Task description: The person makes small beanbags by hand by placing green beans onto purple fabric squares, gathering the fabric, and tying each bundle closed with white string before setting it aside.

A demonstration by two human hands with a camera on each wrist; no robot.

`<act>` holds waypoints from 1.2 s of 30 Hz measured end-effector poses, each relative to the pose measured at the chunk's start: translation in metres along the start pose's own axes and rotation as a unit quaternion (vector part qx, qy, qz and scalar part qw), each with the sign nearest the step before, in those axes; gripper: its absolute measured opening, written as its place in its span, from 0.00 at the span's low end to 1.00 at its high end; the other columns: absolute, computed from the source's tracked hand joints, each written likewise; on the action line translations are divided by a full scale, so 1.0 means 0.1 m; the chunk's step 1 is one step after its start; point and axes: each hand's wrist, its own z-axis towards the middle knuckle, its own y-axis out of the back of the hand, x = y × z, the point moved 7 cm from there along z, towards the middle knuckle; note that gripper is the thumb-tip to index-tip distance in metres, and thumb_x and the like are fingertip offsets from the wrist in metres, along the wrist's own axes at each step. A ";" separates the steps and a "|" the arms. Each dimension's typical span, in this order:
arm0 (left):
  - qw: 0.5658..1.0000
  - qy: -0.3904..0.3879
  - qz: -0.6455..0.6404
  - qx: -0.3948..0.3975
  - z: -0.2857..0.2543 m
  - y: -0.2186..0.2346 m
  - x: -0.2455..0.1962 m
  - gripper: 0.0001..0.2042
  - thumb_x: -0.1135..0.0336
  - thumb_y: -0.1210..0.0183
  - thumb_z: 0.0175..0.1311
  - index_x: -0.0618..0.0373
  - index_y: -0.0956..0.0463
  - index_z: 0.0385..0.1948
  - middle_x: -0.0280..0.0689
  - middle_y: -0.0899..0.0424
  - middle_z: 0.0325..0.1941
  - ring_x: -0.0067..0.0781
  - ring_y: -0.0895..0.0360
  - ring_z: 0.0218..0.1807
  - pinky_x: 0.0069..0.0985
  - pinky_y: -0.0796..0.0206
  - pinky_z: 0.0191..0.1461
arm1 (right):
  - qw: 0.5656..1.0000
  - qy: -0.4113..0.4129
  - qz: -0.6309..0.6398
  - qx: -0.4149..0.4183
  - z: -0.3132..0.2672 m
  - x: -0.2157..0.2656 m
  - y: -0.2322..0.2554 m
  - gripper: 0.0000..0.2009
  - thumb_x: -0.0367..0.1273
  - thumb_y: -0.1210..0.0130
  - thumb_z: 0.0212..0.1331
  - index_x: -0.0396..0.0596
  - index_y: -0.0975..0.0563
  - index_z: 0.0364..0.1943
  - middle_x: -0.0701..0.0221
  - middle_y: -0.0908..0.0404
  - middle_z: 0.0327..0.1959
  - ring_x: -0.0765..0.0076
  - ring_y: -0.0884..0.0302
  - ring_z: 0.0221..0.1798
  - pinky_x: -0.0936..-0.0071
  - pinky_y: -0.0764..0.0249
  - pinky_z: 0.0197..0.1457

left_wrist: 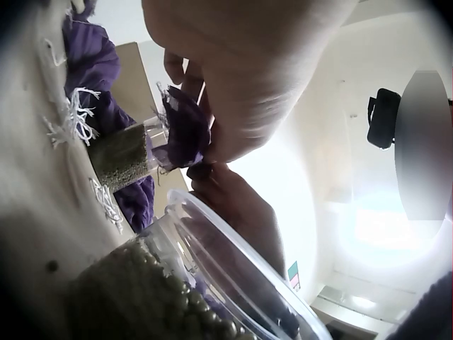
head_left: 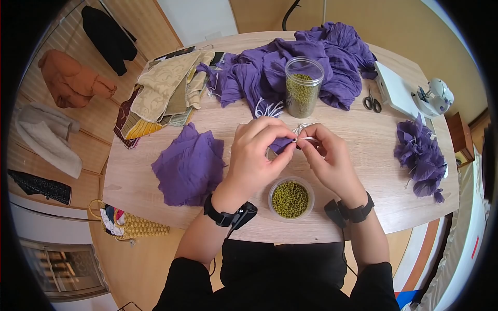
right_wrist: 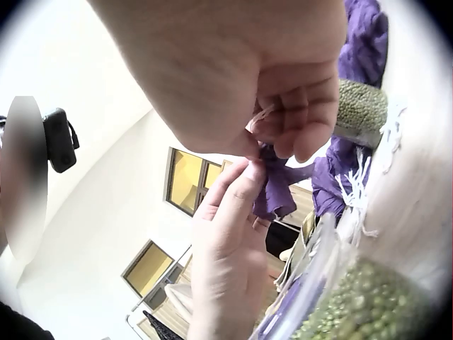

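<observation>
Both hands meet above the table, just behind an open tub of green beans point(head_left: 291, 198). The left hand point(head_left: 255, 155) pinches a small gathered piece of purple cloth point(head_left: 280, 144) between thumb and fingers. Thumb and forefinger of the right hand point(head_left: 332, 163) pinch at the same spot, where white string point(head_left: 307, 129) shows beside them. In the right wrist view the purple cloth point(right_wrist: 274, 191) hangs below the meeting fingertips; the left wrist view shows its frayed edge point(left_wrist: 185, 131). What lies inside the cloth is hidden.
A tall jar of beans point(head_left: 303, 96) stands behind the hands, before a heap of purple fabric point(head_left: 337, 57). Purple cloth pieces point(head_left: 189, 166) and patterned fabrics point(head_left: 161, 96) lie left. Scissors point(head_left: 372, 101), a white machine point(head_left: 399, 90) and a bundle of purple pieces point(head_left: 419, 158) are right.
</observation>
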 end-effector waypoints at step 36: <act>0.998 0.046 -0.051 0.004 -0.01 0.02 0.11 0.03 0.73 0.34 0.60 0.58 0.19 0.33 0.38 0.16 0.47 0.45 0.21 0.52 0.37 0.31 0.59 | 0.996 0.046 -0.066 -0.026 0.01 0.08 0.03 0.04 0.26 0.40 0.72 0.39 0.20 0.45 0.70 0.16 0.32 0.82 0.19 0.33 0.80 0.28 0.32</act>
